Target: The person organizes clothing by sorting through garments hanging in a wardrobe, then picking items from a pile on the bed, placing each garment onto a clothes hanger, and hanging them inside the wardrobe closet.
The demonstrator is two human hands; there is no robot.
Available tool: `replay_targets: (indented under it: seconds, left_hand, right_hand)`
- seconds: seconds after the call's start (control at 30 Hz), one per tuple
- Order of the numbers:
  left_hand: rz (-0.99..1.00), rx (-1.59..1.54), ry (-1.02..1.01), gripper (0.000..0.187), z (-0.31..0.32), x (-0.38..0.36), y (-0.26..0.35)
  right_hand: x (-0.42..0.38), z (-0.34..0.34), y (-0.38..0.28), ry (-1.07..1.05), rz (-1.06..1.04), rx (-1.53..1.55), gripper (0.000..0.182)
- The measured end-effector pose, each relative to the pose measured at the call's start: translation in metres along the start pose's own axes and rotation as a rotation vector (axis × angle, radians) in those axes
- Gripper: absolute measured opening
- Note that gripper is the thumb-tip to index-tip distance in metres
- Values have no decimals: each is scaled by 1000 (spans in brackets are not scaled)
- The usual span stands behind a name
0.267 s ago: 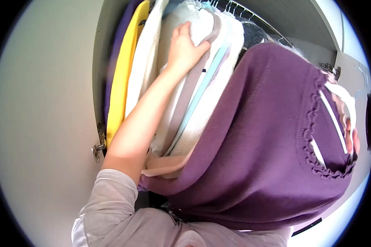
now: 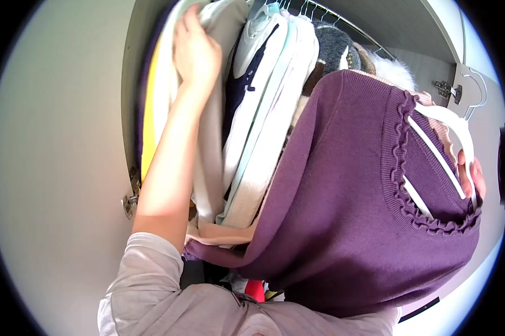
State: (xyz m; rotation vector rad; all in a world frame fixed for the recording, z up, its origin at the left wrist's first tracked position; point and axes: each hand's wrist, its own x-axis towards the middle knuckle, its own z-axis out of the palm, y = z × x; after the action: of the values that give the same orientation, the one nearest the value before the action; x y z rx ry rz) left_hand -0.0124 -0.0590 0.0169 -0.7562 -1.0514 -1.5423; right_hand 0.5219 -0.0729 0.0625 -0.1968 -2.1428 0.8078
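My left hand (image 2: 197,56) reaches up into the wardrobe, pressed against the pale hanging clothes (image 2: 213,134), its fingers stretched upward over the fabric. Just right of it a gap shows a white and dark navy top (image 2: 251,73). At the right, the fingers of my right hand (image 2: 474,178) are closed around a white hanger (image 2: 451,122), partly hidden by it. A purple sweater (image 2: 342,190) with a ruffled neckline hangs on that hanger, spread across the front of the clothes. A light pink garment (image 2: 438,115) shows behind its neckline.
A metal rail (image 2: 356,28) carries several hangers with pale tops, a dark grey knit (image 2: 337,47) and a fluffy white piece (image 2: 394,73). At the far left hangs a yellow garment (image 2: 149,123). Open wardrobe doors (image 2: 56,168) with metal hinges (image 2: 448,91) flank both sides.
My left hand has moved left, pushing the pale clothes over toward the yellow garment and opening a gap. The purple sweater and its hanger have shifted slightly left.
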Motion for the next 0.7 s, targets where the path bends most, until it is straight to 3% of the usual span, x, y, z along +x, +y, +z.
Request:
replay_targets:
  seconds: [0.03, 0.1, 0.13, 0.17, 0.23, 0.27, 0.4, 0.5, 0.63, 0.7]
  left_hand:
    - [138, 169, 175, 51, -2, 3, 5]
    - [293, 119, 208, 49, 1, 2, 19]
    - [461, -118, 93, 45, 3, -4, 33]
    - [622, -350, -28, 41, 3, -12, 48]
    - [577, -413, -227, 32, 5, -30, 74]
    - [456, -359, -320, 27, 5, -34, 74]
    - [446, -237, -268, 19, 12, -28, 49]
    - [358, 49, -218, 19, 3, -25, 45]
    - [342, 744, -226, 43, 17, -33, 18]
    - [481, 876, -389, 51, 36, -58, 12]
  right_hand:
    - [1, 1, 2, -31, -3, 19, 34]
    - [6, 1, 2, -118, 5, 56, 34]
    - [9, -1, -1, -182, 18, 73, 34]
    - [10, 1, -5, -113, 34, 13, 35]
    - [10, 13, -12, -30, 55, -56, 36]
    - [11, 18, -15, -17, 60, -70, 37]
    - [8, 12, -1, -3, -19, -20, 37]
    - [8, 9, 6, -43, -49, 63, 36]
    - [9, 28, 2, 26, -29, 127, 34]
    - [19, 43, 0, -3, -43, 219, 34]
